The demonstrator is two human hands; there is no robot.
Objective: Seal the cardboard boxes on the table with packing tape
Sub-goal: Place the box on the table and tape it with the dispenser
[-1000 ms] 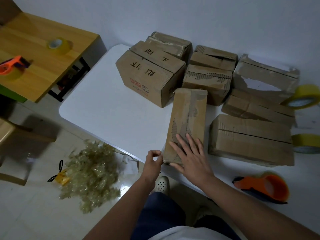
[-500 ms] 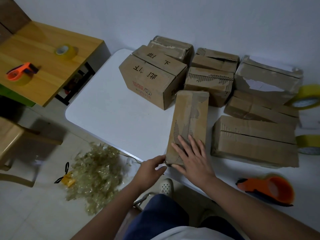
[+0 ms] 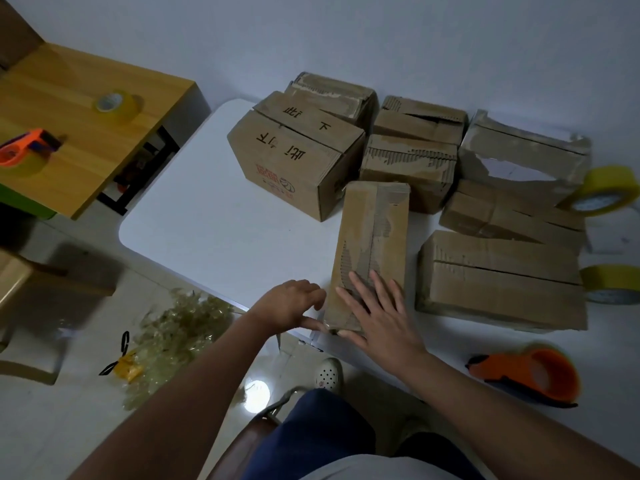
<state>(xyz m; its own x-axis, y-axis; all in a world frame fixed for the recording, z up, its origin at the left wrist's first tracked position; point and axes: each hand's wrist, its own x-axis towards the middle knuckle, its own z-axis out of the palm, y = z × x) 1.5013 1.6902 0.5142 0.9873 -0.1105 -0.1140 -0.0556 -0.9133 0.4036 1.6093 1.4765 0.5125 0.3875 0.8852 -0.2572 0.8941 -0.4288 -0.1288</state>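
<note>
Cardboard, worn and torn along its top seam, makes up the narrow box [image 3: 372, 244] at the near edge of the white table [image 3: 207, 230]. Right hand [image 3: 377, 313] lies flat on its near end, fingers straight. Left hand [image 3: 291, 304] touches its near left corner, fingers loosely extended, grasping nothing. An orange tape dispenser [image 3: 530, 375] rests near the near right corner.

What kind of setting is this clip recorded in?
Probably a plain room used as a small packing station: worn cardboard boxes crowd a white table, with yellow tape rolls and an orange tape dispenser.
</note>
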